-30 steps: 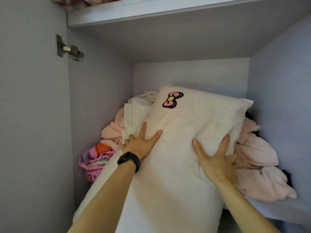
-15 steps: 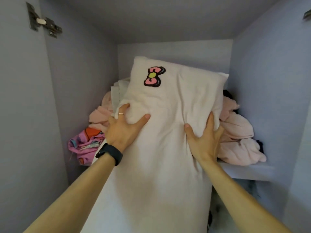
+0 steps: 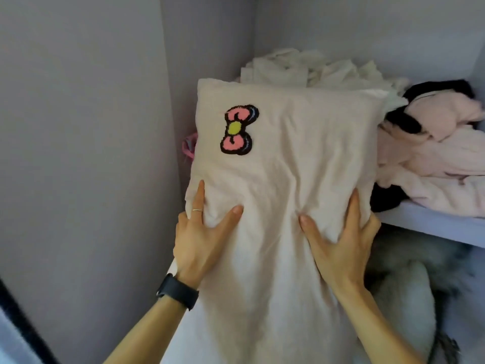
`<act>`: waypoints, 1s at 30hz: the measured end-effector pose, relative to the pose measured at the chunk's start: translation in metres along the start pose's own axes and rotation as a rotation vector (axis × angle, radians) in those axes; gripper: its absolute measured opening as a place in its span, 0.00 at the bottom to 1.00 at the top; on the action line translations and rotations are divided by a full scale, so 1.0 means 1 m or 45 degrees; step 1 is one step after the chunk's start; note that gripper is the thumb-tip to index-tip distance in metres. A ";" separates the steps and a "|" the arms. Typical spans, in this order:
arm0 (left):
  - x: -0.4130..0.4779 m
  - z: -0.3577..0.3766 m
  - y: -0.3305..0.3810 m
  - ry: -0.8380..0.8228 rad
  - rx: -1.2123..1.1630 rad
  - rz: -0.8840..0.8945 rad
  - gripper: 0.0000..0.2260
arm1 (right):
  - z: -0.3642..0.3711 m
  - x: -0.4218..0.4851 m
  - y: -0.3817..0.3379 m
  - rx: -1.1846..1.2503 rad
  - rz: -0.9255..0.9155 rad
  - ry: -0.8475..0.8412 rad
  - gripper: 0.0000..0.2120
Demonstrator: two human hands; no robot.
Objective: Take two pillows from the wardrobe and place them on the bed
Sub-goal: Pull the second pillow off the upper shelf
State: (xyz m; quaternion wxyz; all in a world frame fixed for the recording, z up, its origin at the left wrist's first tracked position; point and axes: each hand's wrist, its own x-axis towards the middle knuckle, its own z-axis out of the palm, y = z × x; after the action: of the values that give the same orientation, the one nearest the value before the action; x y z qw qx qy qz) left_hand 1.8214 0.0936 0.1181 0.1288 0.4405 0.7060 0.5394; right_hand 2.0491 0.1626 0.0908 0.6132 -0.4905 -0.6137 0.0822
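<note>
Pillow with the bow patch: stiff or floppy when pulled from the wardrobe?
Probably soft and floppy: the pillow creases where the left hand and right hand pinch it. Likely light for its size, as that grip seems to carry it. Its lower end may sag.

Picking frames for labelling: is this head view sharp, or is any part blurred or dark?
Head view: the pillow, left hand and right hand are sharp in soft, glare-free light; the grey furry item at lower right is blurred and shadowed.
</note>
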 end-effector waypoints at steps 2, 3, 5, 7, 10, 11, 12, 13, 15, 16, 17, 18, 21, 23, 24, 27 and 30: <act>-0.024 -0.006 -0.018 0.048 0.022 -0.059 0.40 | 0.004 -0.023 0.008 0.036 -0.016 -0.056 0.51; -0.035 -0.008 -0.026 0.073 0.033 -0.089 0.40 | 0.005 -0.034 0.012 0.049 -0.030 -0.084 0.50; -0.060 -0.011 -0.042 0.129 0.048 -0.168 0.40 | 0.005 -0.056 0.023 0.077 -0.049 -0.154 0.50; -0.089 -0.013 -0.059 0.187 0.079 -0.237 0.41 | 0.003 -0.080 0.036 0.129 -0.055 -0.233 0.49; -0.139 -0.011 -0.088 0.240 0.120 -0.353 0.42 | -0.005 -0.121 0.060 0.161 -0.048 -0.338 0.48; -0.157 -0.010 -0.098 0.244 0.139 -0.393 0.42 | -0.008 -0.136 0.068 0.161 -0.040 -0.376 0.48; -0.176 -0.009 -0.109 0.250 0.156 -0.431 0.42 | -0.012 -0.150 0.076 0.161 -0.022 -0.422 0.48; -0.195 -0.008 -0.119 0.259 0.170 -0.476 0.42 | -0.015 -0.165 0.084 0.155 0.001 -0.477 0.48; -0.229 -0.009 -0.138 0.266 0.209 -0.584 0.42 | -0.020 -0.197 0.095 0.130 0.058 -0.597 0.48; -0.246 -0.011 -0.149 0.260 0.239 -0.646 0.41 | -0.023 -0.214 0.099 0.118 0.084 -0.669 0.48; -0.262 -0.013 -0.160 0.246 0.274 -0.714 0.41 | -0.025 -0.231 0.103 0.103 0.104 -0.752 0.47; -0.279 -0.016 -0.172 0.226 0.312 -0.785 0.41 | -0.027 -0.247 0.107 0.078 0.126 -0.843 0.47; -0.332 -0.029 -0.207 0.200 0.408 -1.002 0.40 | -0.029 -0.295 0.115 -0.011 0.232 -1.154 0.45; -0.365 -0.041 -0.228 0.216 0.430 -1.168 0.41 | -0.023 -0.323 0.114 -0.089 0.266 -1.375 0.44; -0.380 -0.048 -0.238 0.235 0.425 -1.245 0.42 | -0.016 -0.336 0.110 -0.125 0.253 -1.477 0.44; -0.416 -0.075 -0.260 0.330 0.348 -1.437 0.46 | 0.009 -0.369 0.087 -0.178 0.155 -1.737 0.42; -0.456 -0.109 -0.274 0.504 0.218 -1.605 0.48 | 0.034 -0.407 0.048 -0.153 -0.010 -1.930 0.39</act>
State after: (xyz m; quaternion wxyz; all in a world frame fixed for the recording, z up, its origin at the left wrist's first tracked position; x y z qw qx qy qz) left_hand 1.8811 -0.3326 -0.2138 0.2521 -0.1552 0.8791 0.3736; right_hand 1.9495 -0.0823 -0.2244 -0.0038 -0.3302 -0.8722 0.3609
